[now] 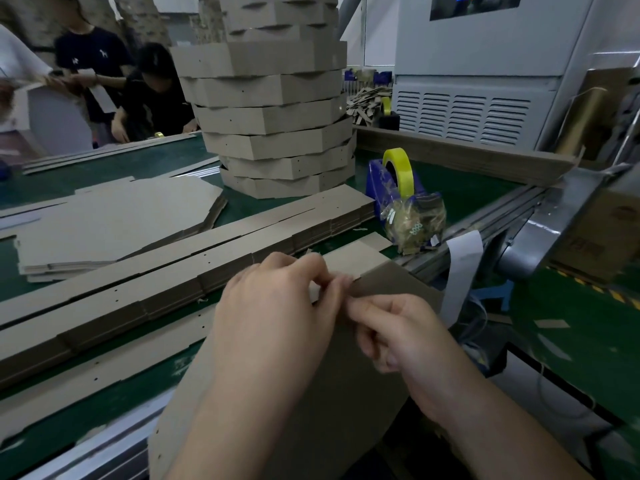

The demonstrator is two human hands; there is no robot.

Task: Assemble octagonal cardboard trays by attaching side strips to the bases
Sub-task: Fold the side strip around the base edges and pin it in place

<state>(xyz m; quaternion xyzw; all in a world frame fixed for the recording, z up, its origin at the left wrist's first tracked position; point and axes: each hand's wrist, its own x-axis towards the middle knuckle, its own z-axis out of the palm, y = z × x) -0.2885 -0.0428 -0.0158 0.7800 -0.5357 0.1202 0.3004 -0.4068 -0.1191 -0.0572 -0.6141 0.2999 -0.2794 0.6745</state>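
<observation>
Just in front of the tape dispenser [394,181], the left hand [277,306] pinches the strip [356,259] against the base [394,282] edge. The right hand [405,337] pinches that edge too — likely the fitting step. Next: keep alignment, then tape.

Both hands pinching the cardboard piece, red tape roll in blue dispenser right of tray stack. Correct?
Wrong colour: in the head view the tape roll is yellow, not red. The left hand and right hand do pinch the cardboard piece, and the blue dispenser sits right of the tray stack.
</observation>
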